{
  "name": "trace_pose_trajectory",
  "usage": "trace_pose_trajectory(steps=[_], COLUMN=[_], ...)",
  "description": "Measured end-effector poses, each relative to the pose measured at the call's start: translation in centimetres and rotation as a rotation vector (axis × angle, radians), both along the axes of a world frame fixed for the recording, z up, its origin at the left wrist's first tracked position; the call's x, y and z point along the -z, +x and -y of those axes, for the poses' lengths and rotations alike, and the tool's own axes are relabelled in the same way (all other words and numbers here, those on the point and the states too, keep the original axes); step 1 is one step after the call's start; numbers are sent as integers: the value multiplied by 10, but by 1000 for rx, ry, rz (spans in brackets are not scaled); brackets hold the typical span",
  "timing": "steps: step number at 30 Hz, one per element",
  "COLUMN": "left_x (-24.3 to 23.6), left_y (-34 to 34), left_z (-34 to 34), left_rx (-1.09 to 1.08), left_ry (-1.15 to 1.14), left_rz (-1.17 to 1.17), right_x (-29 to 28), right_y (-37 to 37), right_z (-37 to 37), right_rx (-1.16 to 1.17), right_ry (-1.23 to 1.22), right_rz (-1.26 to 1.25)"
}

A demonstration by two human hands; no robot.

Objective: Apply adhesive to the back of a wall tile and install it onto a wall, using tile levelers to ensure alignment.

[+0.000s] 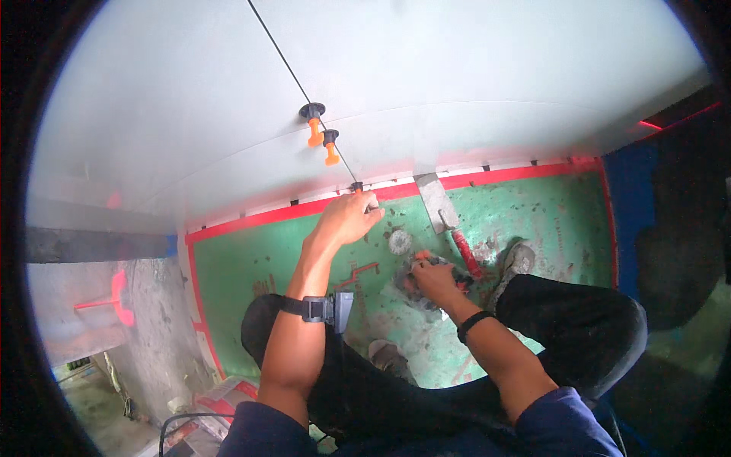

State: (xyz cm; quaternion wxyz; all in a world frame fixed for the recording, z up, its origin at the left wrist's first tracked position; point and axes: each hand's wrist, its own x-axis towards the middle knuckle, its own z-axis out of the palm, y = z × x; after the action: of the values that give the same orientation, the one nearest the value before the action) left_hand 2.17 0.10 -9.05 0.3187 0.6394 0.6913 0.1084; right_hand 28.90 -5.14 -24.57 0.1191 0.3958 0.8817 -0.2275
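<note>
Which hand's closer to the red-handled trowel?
Right. The right hand is just left of the trowel's red handle; the left hand is left of its blade, across a wider gap.

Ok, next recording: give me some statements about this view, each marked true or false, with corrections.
1. The left hand is at the lowest black-and-orange plastic fastener on the thin dark seam. True.
2. A red-handled metal trowel lies on the green floor sheet. True.
3. The right hand grips the trowel. False: it is at a crumpled clear plastic bag with orange pieces.
4. Only one fastener shows on the seam. False: three show.
5. A round whitish object lies left of the trowel. True.
6. The left wrist is bare. False: it wears a black strap.
</note>
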Motion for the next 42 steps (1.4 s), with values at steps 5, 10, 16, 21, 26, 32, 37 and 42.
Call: trace_pose_trajectory(steps=[5, 10, 16, 21, 26, 32, 37, 42], left_x=[-4, -10, -29, -44, -60, -53, -40, -48], left_y=[4, 19, 24, 15, 7, 20, 32, 32], left_z=[-6, -10, -20, -18, -11, -9, -11, -18], left_rx=[-22, -1, -80, -186, -144, -437, -643, -712], left_ry=[4, 76, -20, 38, 24, 154, 127, 260], left_rz=[81, 203, 678, 845, 1025, 1410, 1550, 1563], right_x=[-38, -116, -178, -182, -192, -207, -212, -214], right_y=[11, -25, -62, -64, -57, -86, -129, -152], right_z=[-37, -87, -111, -112, -123, -122, -126, -127], right_rx=[117, 352, 334, 445, 573, 695, 465, 653], right_ry=[-194, -156, 37, -249, -1026, -663, 213, -89], right_rz=[-162, -604, -614, -972, -1158, -1287, -1017, -1177])
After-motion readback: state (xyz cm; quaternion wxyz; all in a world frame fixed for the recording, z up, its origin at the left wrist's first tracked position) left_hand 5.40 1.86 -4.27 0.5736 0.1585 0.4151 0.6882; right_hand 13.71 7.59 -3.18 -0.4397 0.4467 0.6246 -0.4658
